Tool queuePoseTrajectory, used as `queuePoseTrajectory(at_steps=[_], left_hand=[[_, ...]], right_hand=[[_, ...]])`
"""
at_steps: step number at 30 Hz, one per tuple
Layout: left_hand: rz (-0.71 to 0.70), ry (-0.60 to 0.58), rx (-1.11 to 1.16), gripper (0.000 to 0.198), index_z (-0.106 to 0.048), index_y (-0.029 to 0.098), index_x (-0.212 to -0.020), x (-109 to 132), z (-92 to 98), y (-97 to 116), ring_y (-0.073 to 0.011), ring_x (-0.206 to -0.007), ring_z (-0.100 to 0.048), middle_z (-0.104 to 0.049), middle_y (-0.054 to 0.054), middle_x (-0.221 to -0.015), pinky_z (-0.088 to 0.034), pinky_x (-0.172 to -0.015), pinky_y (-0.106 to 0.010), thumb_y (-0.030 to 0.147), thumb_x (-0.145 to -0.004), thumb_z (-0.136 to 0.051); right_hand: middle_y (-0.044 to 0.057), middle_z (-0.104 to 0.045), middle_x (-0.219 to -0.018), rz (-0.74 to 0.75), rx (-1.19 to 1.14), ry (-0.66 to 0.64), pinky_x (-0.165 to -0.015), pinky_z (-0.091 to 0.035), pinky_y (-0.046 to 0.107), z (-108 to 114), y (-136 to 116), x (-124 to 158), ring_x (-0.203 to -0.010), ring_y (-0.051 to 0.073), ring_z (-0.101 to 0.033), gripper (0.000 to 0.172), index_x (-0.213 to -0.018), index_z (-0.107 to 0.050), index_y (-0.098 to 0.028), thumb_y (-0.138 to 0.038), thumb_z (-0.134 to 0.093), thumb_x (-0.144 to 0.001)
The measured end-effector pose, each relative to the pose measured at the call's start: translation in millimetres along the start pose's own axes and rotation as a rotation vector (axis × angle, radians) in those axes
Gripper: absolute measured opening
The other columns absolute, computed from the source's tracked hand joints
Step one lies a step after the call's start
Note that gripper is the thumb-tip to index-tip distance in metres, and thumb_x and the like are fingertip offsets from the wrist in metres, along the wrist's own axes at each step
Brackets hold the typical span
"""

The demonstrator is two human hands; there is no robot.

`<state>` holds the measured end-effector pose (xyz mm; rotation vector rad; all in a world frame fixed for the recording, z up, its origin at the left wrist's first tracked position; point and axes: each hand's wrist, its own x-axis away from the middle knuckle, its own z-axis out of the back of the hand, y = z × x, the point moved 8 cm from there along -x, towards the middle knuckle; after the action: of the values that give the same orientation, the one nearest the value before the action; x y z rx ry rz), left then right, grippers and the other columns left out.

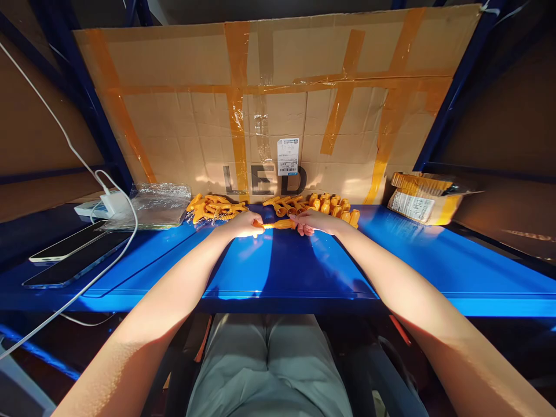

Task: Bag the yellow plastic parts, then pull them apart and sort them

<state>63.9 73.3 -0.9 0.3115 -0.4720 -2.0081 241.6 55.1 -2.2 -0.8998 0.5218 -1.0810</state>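
Between my two hands, just above the blue shelf top, lies an orange plastic piece [280,225] with a thin left part and a wider ribbed right part. My left hand [244,225] pinches its thin left end. At the wider right end, the fingers of my right hand [313,222] are closed on it. Behind my left hand is a heap of orange plastic parts [212,207]. Several orange parts with round cup ends [282,207] lie behind the held piece. Behind my right hand, several short orange cylinders [334,205] stand in a group.
The blue shelf top [286,272] has a cardboard sheet [186,127] along its back. To the left lie two phones [78,260], a white charger [115,202] with a cable [134,226], and a clear plastic bag [156,205]. An open carton [423,200] sits at right.
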Motion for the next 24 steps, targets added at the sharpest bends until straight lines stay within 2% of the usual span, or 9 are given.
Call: queuePoseTrajectory(at_steps=[5,8,10,13,19,24], left_hand=[[-0.003,0.011,-0.002,0.012,-0.063,0.019,-0.078,2.1,2.4,2.6,-0.0172,-0.068,-0.066,-0.071,-0.002,-0.070,-0.040,-0.048,-0.022,0.030,-0.073,-0.060],[0.009,0.012,-0.003,0.012,-0.063,0.018,-0.077,4.1,3.4,5.2,-0.0171,-0.068,-0.066,-0.071,-0.002,-0.070,-0.039,-0.048,-0.022,0.029,-0.074,-0.059],[0.021,0.008,0.004,0.014,-0.065,0.018,-0.079,5.2,3.6,6.2,-0.0178,-0.069,-0.067,-0.071,-0.002,-0.071,-0.040,-0.049,-0.022,0.029,-0.073,-0.059],[0.030,0.005,0.007,0.015,-0.066,0.018,-0.081,5.5,3.4,5.9,-0.0191,-0.072,-0.067,-0.072,-0.003,-0.072,-0.041,-0.050,-0.023,0.030,-0.072,-0.060],[0.034,0.058,0.011,0.015,-0.068,0.018,-0.079,3.8,6.4,3.1,-0.0179,-0.066,-0.065,-0.069,-0.001,-0.064,-0.038,-0.049,-0.023,0.029,-0.071,-0.061],[0.021,0.071,0.013,0.015,-0.068,0.018,-0.079,3.7,6.3,5.2,-0.0173,-0.064,-0.064,-0.068,-0.002,-0.062,-0.038,-0.048,-0.023,0.029,-0.071,-0.062]], right_hand=[[0.002,-0.058,-0.051,-0.020,-0.003,-0.017,-0.040,-0.032,0.021,-0.4,5.7,-5.1,-0.041,0.007,-0.041,0.047,-0.069,-0.059,-0.016,-0.055,-0.053,-0.094],[0.004,-0.064,-0.061,-0.034,-0.026,-0.036,-0.041,-0.036,0.021,1.2,10.8,-7.9,-0.046,0.008,-0.050,0.046,-0.074,-0.059,-0.016,-0.059,-0.058,-0.089],[0.003,-0.067,-0.070,-0.009,-0.043,-0.038,-0.043,-0.039,0.020,3.2,11.7,-9.2,-0.052,0.009,-0.057,0.040,-0.083,-0.058,-0.016,-0.054,-0.071,-0.082],[0.000,-0.069,-0.076,0.046,-0.042,-0.025,-0.045,-0.041,0.020,5.6,10.9,-10.5,-0.054,0.010,-0.059,0.048,-0.095,-0.055,-0.018,-0.043,-0.086,-0.069],[0.003,-0.072,-0.078,0.088,-0.002,-0.054,-0.048,-0.041,0.021,2.2,6.2,-7.0,-0.052,0.008,-0.057,0.045,-0.081,-0.055,-0.018,-0.055,-0.078,-0.072],[0.003,-0.070,-0.070,0.094,0.013,-0.084,-0.051,-0.041,0.023,0.0,-0.1,-0.9,-0.049,0.007,-0.053,0.047,-0.068,-0.060,-0.016,-0.062,-0.072,-0.074]])
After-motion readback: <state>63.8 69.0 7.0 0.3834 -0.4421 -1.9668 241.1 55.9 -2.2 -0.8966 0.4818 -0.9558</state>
